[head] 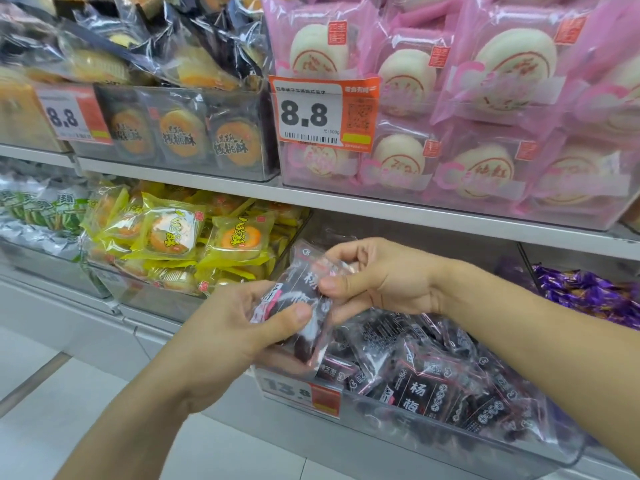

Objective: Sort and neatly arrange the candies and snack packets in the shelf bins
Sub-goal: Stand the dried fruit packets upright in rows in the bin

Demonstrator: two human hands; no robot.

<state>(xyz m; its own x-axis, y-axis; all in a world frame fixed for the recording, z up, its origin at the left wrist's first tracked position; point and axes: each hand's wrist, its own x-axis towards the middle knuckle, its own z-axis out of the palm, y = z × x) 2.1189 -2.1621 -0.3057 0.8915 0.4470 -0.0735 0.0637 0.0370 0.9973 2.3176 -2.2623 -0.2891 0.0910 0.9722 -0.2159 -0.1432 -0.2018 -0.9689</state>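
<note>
My left hand (239,327) grips a small stack of dark plum snack packets (304,306) with clear wrapping and white characters. My right hand (377,278) pinches the upper end of the same packets between thumb and fingers. Both hands hover above the front left corner of a clear bin (433,431) that holds several more of the same dark packets (426,386). The bin's front carries a red and white price tag (304,393), partly hidden by my left hand.
Left of it stands a bin of yellow pastry packets (194,237), then green packets (45,209). Purple foil candies (588,292) lie in the bin at the right. The upper shelf holds pink bun packs (485,98) and dark-wrapped cakes (180,133) behind 8.8 price tags (311,116).
</note>
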